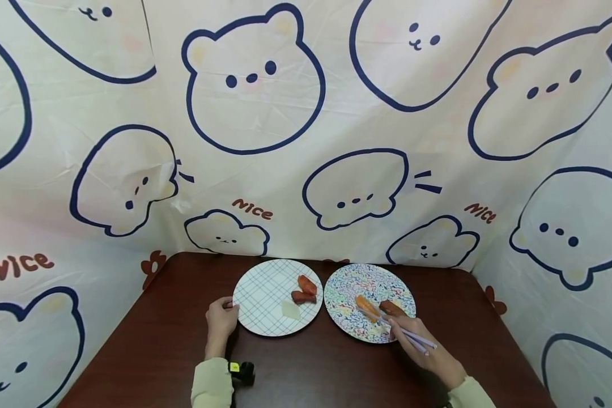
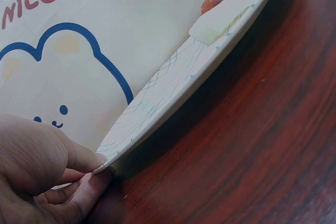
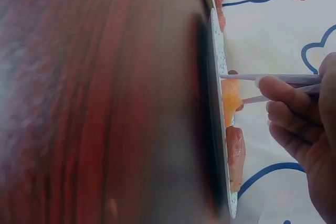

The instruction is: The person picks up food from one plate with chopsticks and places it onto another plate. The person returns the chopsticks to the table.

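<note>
At the left rim of a white plate with a blue grid (image 1: 257, 303), my left hand (image 1: 221, 320) pinches the edge, thumb above and fingers below. Two reddish-brown food pieces (image 1: 307, 285) and a pale, whitish piece (image 1: 290, 309) lie on that plate's right half. My right hand (image 1: 413, 340) holds a pair of light purple chopsticks (image 3: 283, 78) over a plate with a multicoloured squiggle pattern (image 1: 347, 283). Their tips are at an orange food piece (image 1: 367, 307) on this plate; whether they clamp it I cannot tell. Beside it lies a brown food piece (image 1: 392, 309).
Both plates stand side by side on a dark reddish-brown table (image 1: 296, 374), near its back edge. A cloth with cartoon bears (image 1: 255, 113) hangs behind and at both sides. A black device with a yellow label (image 1: 242, 371) is at my left wrist.
</note>
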A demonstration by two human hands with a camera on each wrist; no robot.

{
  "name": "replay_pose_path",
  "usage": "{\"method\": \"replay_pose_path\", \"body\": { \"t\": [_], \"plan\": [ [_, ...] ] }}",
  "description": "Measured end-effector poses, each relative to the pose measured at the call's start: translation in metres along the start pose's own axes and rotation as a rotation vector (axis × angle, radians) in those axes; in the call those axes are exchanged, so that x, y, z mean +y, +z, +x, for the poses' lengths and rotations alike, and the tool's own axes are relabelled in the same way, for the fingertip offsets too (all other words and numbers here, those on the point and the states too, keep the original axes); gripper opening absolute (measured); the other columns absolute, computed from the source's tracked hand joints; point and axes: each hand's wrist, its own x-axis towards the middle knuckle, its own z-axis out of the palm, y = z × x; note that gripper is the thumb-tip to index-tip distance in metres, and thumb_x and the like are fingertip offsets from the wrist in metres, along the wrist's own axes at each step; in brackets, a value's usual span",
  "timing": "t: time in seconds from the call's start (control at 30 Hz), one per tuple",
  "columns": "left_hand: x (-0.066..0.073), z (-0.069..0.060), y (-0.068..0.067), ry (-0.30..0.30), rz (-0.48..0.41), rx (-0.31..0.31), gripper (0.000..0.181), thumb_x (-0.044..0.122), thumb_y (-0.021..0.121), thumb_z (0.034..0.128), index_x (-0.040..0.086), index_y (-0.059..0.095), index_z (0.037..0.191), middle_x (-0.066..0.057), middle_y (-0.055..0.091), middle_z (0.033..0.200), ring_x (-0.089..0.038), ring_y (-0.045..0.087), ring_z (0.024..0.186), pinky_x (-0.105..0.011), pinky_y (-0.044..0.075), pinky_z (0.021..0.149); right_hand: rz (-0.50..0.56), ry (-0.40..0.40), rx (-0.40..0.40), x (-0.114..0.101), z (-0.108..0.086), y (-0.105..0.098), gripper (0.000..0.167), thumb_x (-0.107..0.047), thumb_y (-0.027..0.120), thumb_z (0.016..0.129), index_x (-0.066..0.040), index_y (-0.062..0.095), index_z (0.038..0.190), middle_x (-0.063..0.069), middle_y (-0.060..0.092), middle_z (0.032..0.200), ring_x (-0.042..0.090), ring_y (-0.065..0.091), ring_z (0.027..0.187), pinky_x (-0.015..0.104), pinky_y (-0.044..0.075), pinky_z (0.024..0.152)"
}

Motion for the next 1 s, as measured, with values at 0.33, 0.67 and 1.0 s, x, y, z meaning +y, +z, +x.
{"method": "replay_pose_path", "body": {
  "t": [0.33, 0.67, 1.0],
  "plan": [
    [0.002, 0.0, 0.001, -0.004, -0.006, -0.01, 0.037, 0.008, 0.057, 0.1002, -0.01, 0.059, 0.133, -0.03, 0.06, 0.122, -0.045, 0.061, 0.113, -0.053, 0.054, 0.086, 0.083, 0.015, 0.172, 0.005, -0.004, -0.003, 0.036, 0.0, 0.05, 0.105, -0.01, 0.068, 0.075, 0.001, 0.067, 0.071, 0.0, 0.048, 0.057, 0.019, 0.043, 0.049],
    [-0.001, 0.001, -0.001, -0.003, -0.001, -0.013, 0.039, 0.008, 0.056, 0.1006, -0.012, 0.057, 0.134, -0.032, 0.059, 0.122, -0.046, 0.061, 0.112, -0.054, 0.054, 0.085, 0.208, 0.266, 0.116, 0.018, -0.013, -0.015, 0.043, -0.01, 0.041, 0.11, -0.005, 0.075, 0.085, 0.009, 0.073, 0.085, 0.003, 0.056, 0.07, 0.02, 0.045, 0.061],
    [-0.001, -0.001, -0.001, -0.003, 0.003, -0.005, 0.038, 0.008, 0.056, 0.1004, -0.011, 0.058, 0.133, -0.031, 0.06, 0.121, -0.045, 0.061, 0.111, -0.054, 0.054, 0.086, 0.22, 0.304, 0.143, 0.022, -0.014, -0.015, 0.044, -0.007, 0.038, 0.11, -0.004, 0.075, 0.086, 0.002, 0.071, 0.078, 0.006, 0.057, 0.072, 0.022, 0.044, 0.064]
  ]
}}
